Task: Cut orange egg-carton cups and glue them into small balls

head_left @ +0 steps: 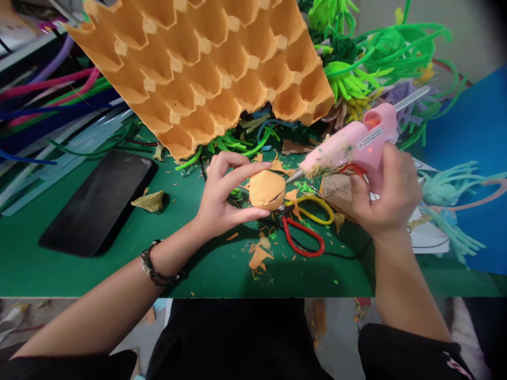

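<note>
Your left hand point(222, 195) pinches the orange cup piece point(266, 189); right hand point(386, 192) grips the glue gun point(352, 142), nozzle at its edge, gluing apparently underway.

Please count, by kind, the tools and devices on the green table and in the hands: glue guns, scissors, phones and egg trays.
Pink glue gun, held in the right hand: 1
Scissors, red and yellow handles: 1
Black phone: 1
Orange egg tray: 1
Cut orange cup, held in the left hand: 1
Total: 5
</note>
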A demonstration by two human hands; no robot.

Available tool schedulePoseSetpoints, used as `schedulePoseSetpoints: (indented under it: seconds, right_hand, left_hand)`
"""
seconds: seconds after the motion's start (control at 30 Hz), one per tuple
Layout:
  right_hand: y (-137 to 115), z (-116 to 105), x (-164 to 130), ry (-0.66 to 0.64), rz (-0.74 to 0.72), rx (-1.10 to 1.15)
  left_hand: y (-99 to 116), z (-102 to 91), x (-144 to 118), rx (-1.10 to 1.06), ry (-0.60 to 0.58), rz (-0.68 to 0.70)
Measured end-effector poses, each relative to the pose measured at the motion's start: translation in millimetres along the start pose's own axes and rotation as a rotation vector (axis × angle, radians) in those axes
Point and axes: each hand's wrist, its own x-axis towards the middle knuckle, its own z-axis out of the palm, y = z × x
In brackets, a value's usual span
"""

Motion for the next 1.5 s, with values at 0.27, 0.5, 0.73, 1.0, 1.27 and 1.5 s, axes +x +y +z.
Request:
schedulePoseSetpoints:
  seconds: [0.27,0.5,0.73,1.0,1.27,1.5]
  right_hand:
    - [1.4,-0.1,-1.4,-0.031,0.027,-0.039]
    - [3.5,4.6,-1.6,-0.112,0.104,-0.080]
    - [15.8,17.3,-2.8,-0.373,0.326,-0.099]
    - [20.3,18.8,-6.1,-0.338,0.249,-0.121]
    - [-38.7,8.4,3.2,-0.300,-0.104,0.668]
    - [-62.8,16.6,-6.3,-0.214,-0.066,0.855]
  left_hand:
    - [1.2,0.2,2.1,-0.068,0.019,0.032]
    - [3.3,-0.3,3.7,-0.114,0.026,0.062]
    - [4.3,-0.6,2.8,-0.077,0.033,0.002]
    - [10.2,-1.3,1.9,-0.183,-0.043,-0.038]
    - [20.6,7.0,-1.1,-0.260,-0.158,-0.032]
    - [21.4,10.3,-3.0,-0.268,-0.179,-0.025]
